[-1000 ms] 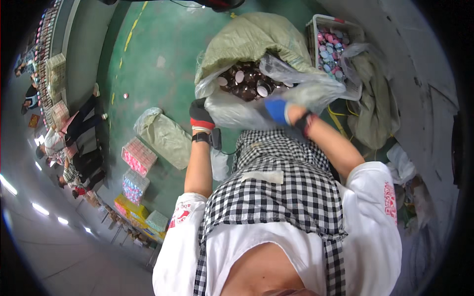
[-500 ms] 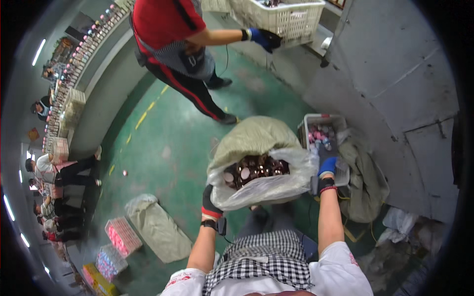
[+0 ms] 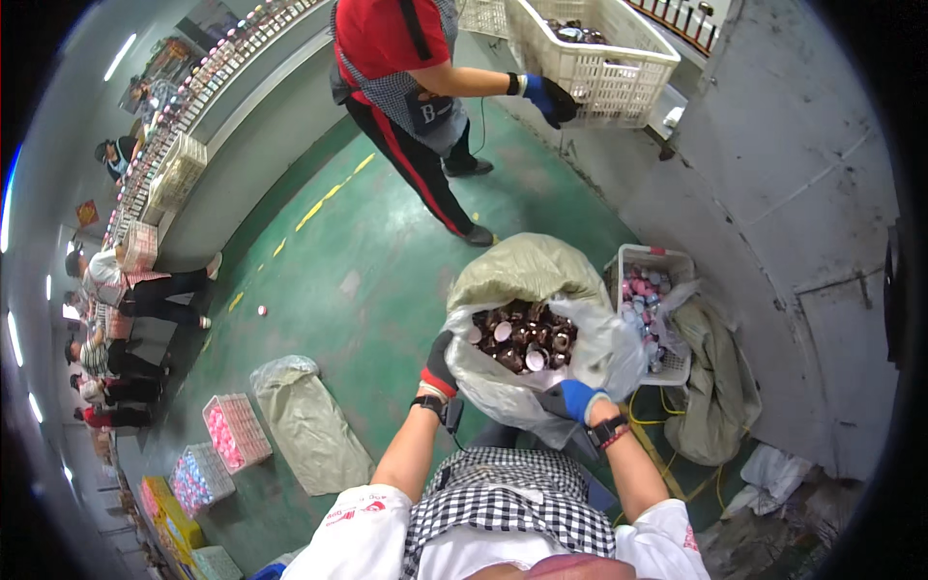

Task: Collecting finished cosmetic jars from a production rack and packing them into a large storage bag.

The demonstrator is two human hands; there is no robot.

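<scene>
A full woven sack [image 3: 527,266] with a clear plastic liner stands open in front of me. Inside it lie many shiny dark-brown rounded caps [image 3: 527,333], some turned to show pale undersides. My left hand [image 3: 441,365], in a black glove with a red cuff, is closed on the left edge of the sack's mouth. On the near right side of the mouth, my right hand [image 3: 578,398] wears a blue and black glove, its fingers closed on the clear plastic liner [image 3: 609,353].
Right of the sack stands a white crate [image 3: 626,253] of pink and pale blue caps, beside a slumped green sack [image 3: 701,387]. Ahead, a co-worker [image 3: 406,97] touches a large white crate [image 3: 619,82]. An empty-looking sack [image 3: 309,425] and a pink-filled basket [image 3: 242,430] lie left.
My right hand has moved from the sack's far right edge, by the crate, to the near rim. The sack's mouth is wider and shows more brown caps.
</scene>
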